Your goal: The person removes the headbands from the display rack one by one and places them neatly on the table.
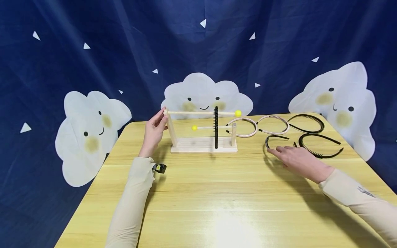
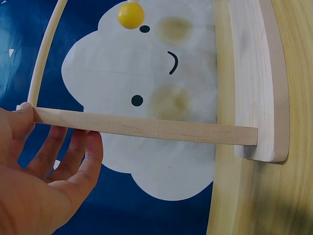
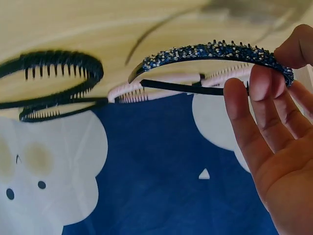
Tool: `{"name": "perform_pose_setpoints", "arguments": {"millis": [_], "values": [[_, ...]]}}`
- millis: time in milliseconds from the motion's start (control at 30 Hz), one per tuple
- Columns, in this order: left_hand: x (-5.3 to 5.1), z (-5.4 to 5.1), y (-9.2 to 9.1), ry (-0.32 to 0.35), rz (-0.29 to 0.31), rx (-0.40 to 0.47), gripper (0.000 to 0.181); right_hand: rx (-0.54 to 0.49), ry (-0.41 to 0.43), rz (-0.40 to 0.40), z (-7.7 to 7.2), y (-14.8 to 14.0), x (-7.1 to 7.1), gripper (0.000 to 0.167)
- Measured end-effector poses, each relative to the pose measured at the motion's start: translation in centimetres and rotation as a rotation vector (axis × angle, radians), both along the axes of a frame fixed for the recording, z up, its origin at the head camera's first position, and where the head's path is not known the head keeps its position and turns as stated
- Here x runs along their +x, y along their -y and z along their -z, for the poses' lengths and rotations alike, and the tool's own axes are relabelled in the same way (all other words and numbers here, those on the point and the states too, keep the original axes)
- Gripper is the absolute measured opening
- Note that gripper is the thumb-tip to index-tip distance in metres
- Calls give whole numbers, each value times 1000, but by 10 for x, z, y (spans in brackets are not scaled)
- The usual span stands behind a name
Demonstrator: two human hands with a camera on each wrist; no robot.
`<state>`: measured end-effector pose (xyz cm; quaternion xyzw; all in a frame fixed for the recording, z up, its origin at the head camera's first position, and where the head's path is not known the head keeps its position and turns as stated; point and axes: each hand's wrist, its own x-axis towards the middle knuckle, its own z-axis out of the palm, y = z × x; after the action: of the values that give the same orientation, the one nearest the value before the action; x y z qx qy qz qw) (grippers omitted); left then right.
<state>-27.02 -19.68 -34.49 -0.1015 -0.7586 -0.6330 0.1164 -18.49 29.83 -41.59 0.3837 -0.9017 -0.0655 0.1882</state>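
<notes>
In the head view, my left hand (image 1: 153,130) grips the top of the left post of a wooden rack (image 1: 203,150). The left wrist view shows the thumb over the post's end (image 2: 137,125) and the fingers along its side. Two yellow-tipped rods run across the rack. A black toothed headband (image 1: 216,129) hangs there edge-on; which rod bears it I cannot tell. On the right, my right hand (image 1: 302,162) pinches a beaded headband (image 3: 210,51), dark with blue and silver sparkles, between thumb and fingers. It appears raised off the table.
Behind the right hand lie two pale pink headbands (image 1: 273,124) and two black ones, one at the back (image 1: 306,123) and one nearer (image 1: 321,155). The wooden table (image 1: 198,193) ends at a blue curtain (image 1: 186,41) with white clouds.
</notes>
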Motion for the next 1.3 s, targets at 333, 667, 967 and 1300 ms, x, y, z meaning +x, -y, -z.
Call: {"name": "perform_pose_setpoints", "arguments": {"millis": [333, 667, 967, 1300], "values": [[1, 0, 0, -5, -4, -1, 47, -15, -21, -13, 10, 1, -6, 53], [-17, 18, 5, -15, -9, 8, 47, -1, 22, 21, 14, 3, -11, 47], [-22, 26, 8, -55, -24, 1, 46, -13, 27, 33, 16, 2, -14, 50], [-19, 22, 6, -46, -25, -5, 46, -55, -75, 0, 9, 9, -13, 48]]}}
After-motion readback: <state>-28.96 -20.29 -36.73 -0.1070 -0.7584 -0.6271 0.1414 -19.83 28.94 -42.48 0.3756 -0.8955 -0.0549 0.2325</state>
